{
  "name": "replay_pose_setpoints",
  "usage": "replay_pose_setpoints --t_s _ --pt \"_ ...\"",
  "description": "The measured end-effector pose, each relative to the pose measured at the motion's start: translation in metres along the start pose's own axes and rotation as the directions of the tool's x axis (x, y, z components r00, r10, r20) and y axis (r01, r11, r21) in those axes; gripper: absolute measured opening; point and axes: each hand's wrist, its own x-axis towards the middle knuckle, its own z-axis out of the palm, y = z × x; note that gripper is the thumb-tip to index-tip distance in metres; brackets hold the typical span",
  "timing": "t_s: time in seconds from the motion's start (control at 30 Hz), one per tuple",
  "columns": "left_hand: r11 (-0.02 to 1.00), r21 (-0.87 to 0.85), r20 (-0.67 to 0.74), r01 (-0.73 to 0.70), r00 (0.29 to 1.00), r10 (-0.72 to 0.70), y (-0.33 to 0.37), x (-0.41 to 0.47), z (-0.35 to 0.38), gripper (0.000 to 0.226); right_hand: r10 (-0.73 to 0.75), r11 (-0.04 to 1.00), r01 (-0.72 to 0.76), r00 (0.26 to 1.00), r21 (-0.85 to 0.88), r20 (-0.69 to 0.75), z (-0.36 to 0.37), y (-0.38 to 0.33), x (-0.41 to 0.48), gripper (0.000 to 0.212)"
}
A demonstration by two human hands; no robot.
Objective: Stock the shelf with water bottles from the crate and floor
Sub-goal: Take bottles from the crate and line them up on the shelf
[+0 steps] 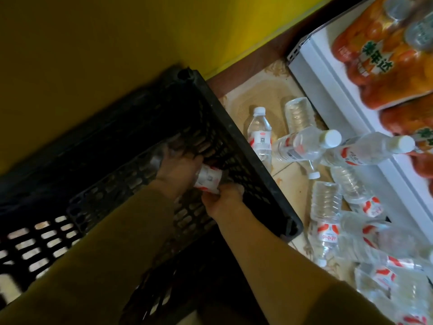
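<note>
Both my hands reach into the black plastic crate (236, 137) on the floor. My left hand (178, 167) and my right hand (222, 202) grip a clear water bottle (208, 179) with a red-and-white label, lying near the crate's right wall. Beside the crate, several more water bottles (325, 207) lie scattered on the tiled floor. Two bottles (304, 144) lean with their white caps toward the white shelf (328, 95) at the right.
Orange shrink-wrapped drink packs (386, 55) fill the shelf at the upper right. A yellow wall (117, 31) with a brown skirting stands behind the crate. The patterned floor tiles (253, 95) show between crate and shelf.
</note>
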Motion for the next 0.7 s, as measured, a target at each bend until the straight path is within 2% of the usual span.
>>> replay_pose_setpoints --t_s 0.07,0.1,0.17,0.23,0.3,0.33,0.4,0.47,0.6,0.7 --pt "0.972 -0.169 0.086 0.161 0.985 -0.148 -0.008 -0.032 -0.004 0.053 0.04 0.997 -0.04 0.999 -0.066 -0.011 -0.004 0.003 -0.026 0.034" --pt "0.928 -0.29 0.124 0.234 0.971 -0.206 -0.013 -0.05 -0.008 0.055 0.041 0.992 -0.041 0.999 -0.12 0.003 -0.006 0.005 -0.043 0.032" --pt "0.751 -0.572 0.186 0.33 0.944 -0.272 -0.021 -0.086 -0.022 0.06 0.027 0.971 -0.013 0.998 -0.238 0.052 -0.009 0.009 -0.076 0.023" --pt "0.557 -0.75 0.22 0.357 0.929 -0.298 -0.021 -0.124 -0.046 0.063 0.001 0.945 0.024 0.997 -0.326 0.076 -0.011 0.01 -0.108 0.006" --pt "0.362 -0.859 0.258 0.362 0.916 -0.306 -0.019 -0.157 -0.073 0.058 -0.079 0.899 0.132 0.987 -0.418 0.141 -0.011 0.01 -0.145 0.019" --pt "0.256 -0.895 0.283 0.365 0.909 -0.306 -0.017 -0.173 -0.088 0.052 -0.108 0.87 0.185 0.976 -0.457 0.19 -0.013 0.009 -0.162 0.023" --pt "0.075 -0.929 0.334 0.362 0.909 -0.251 -0.015 -0.203 -0.122 0.043 -0.11 0.837 0.247 0.95 -0.488 0.293 -0.013 0.004 -0.202 0.015" --pt "-0.039 -0.931 0.365 0.363 0.92 -0.143 -0.013 -0.223 -0.148 0.042 -0.053 0.849 0.25 0.917 -0.466 0.395 -0.013 -0.008 -0.235 0.01" --pt "-0.152 -0.933 0.323 0.327 0.945 0.048 -0.013 -0.264 -0.204 0.048 -0.006 0.8 0.351 0.815 -0.486 0.579 -0.01 -0.048 -0.309 0.017" --pt "-0.18 -0.944 0.255 0.276 0.958 0.134 -0.01 -0.28 -0.238 0.057 -0.002 0.757 0.438 0.743 -0.485 0.669 -0.007 -0.073 -0.353 0.013"
